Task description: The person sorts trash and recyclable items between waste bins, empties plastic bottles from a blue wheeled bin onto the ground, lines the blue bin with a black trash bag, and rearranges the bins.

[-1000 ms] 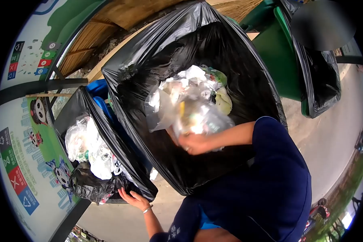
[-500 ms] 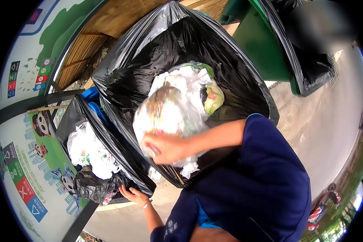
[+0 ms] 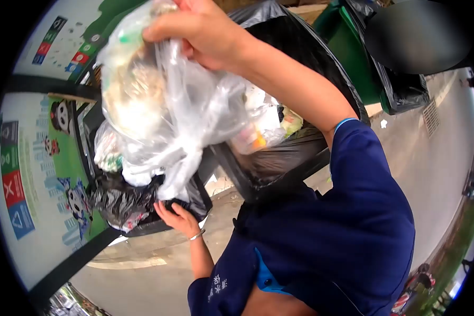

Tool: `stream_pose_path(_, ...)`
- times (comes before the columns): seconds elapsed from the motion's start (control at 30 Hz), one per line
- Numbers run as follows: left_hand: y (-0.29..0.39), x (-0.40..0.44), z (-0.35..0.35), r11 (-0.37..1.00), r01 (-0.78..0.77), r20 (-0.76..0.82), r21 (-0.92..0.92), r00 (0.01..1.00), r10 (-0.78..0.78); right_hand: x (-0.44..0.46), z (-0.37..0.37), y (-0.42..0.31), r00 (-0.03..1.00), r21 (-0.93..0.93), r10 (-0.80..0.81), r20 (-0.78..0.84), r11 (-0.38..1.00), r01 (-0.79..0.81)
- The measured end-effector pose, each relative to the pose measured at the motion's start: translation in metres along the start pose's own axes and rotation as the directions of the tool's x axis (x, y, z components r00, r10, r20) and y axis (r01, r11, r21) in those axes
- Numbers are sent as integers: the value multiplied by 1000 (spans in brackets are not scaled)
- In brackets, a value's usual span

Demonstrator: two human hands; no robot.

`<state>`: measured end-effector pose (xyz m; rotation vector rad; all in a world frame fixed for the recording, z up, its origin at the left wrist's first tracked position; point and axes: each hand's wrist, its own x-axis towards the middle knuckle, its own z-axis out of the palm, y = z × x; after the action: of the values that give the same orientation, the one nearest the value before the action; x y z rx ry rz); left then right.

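Observation:
My right hand [image 3: 203, 31] is raised at the top, its fingers closed on a clear plastic bag of rubbish [image 3: 134, 100]. Pale and brownish contents show through the film, and a twisted end of the bag dangles below. The bag hangs above the smaller bin at the left, hiding part of it. My left hand [image 3: 178, 218] is open, fingers spread, at the near rim of that bin, beside a black plastic bag [image 3: 118, 200]. Whether it touches the rim I cannot tell. White bagged rubbish [image 3: 108, 150] lies behind the black bag.
A large bin lined with black plastic [image 3: 295, 150] stands in the middle, with bagged waste [image 3: 263, 124] inside. Behind it at the right is a green bin [image 3: 347, 68] with a black liner. A printed sign board [image 3: 37, 174] borders the left side. A floor grate [image 3: 431, 118] lies at the right.
My right hand has lifted the clear bag out of the large bin, up and to the left, over the smaller bin. My left hand stays near the smaller bin's rim.

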<state>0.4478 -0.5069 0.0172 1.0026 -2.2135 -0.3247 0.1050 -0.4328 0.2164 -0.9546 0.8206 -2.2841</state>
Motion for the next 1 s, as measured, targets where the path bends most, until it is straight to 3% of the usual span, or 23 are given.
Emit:
stream_pose_path(0.03, -2, 0, -1, 999, -13, -13, -36, 1000, 13, 4, 21, -11, 998, -81, 45, 43, 996, -42)
stream_pose_path(0.13, -7, 0, -2, 994, -14, -63, -105, 998, 7, 13, 72, 12, 988, -21, 55, 145, 998, -52)
stream_pose_path(0.17, -13, -4, 1, 995, -13, -90, -99, 996, 4, 13, 87, 21, 982, -82, 70, 173, 995, -56)
stream_pose_path(0.23, -15, -3, -5, 989, -15, -75, -144, 997, 4, 20, 107, 74, 985, -172, 25, 169, 985, 5)
stream_pose_path(0.27, -14, -4, -8, 986, -3, -63, -166, 998, -8, 17, 113, 84, 969, -365, 216, 119, 917, -159)
stream_pose_path(0.3, -14, -7, -13, 979, 21, -27, -203, 999, -27, 14, 127, 135, 969, -536, 141, 201, 844, -12)
stream_pose_path(0.33, -16, -8, -14, 973, 19, -10, -229, 1000, -22, 7, 115, 166, 956, -524, 154, 249, 851, 0)
stream_pose_path(0.37, -16, -11, -16, 962, 24, -10, -271, 1000, -28, 3, 105, 193, 904, -838, 245, 349, 514, 184)
stream_pose_path(0.4, -18, -13, -20, 949, 27, -8, -314, 999, -31, 2, 99, 215, 848, -915, 353, 394, 68, 397)
stream_pose_path(0.47, -23, -19, -35, 919, 51, 20, -390, 999, -47, -15, 97, 244, 845, -840, 318, 430, -203, 504)
stream_pose_path(0.57, -38, -39, -48, 926, 112, 7, -360, 993, -118, -8, 97, 259, 822, -906, 440, 362, -43, 422)
stream_pose_path(0.63, -54, -56, -59, 947, 175, -30, -270, 981, -190, 6, 88, 275, 767, -854, 515, 383, -119, 507)
stream_pose_path(0.67, -59, -64, -68, 940, 242, -25, -239, 966, -256, 13, 76, 289, 734, -824, 496, 463, -65, 563)
stream_pose_path(0.73, -74, -97, -74, 915, 365, -21, -175, 927, -374, 18, 89, 291, 721, -825, 596, 354, -164, 540)
stream_pose_path(0.77, -76, -116, -80, 885, 443, 18, -143, 895, -445, 15, 107, 285, 715, -796, 657, 240, -289, 533)
stream_pose_path(0.87, -76, -196, -89, 710, 689, 92, 144, 705, -703, 11, 90, 310, 699, -743, 642, 314, -292, 602)
stream_pose_path(0.93, -73, -265, -80, 479, 866, 25, 146, 481, -876, 15, 50, 332, 683, -746, 633, 365, -240, 621)
stream_pose_path(1.0, -73, -314, -69, 214, 960, -7, 179, 219, -976, 21, 54, 320, 680, -825, 699, 222, -237, 513)
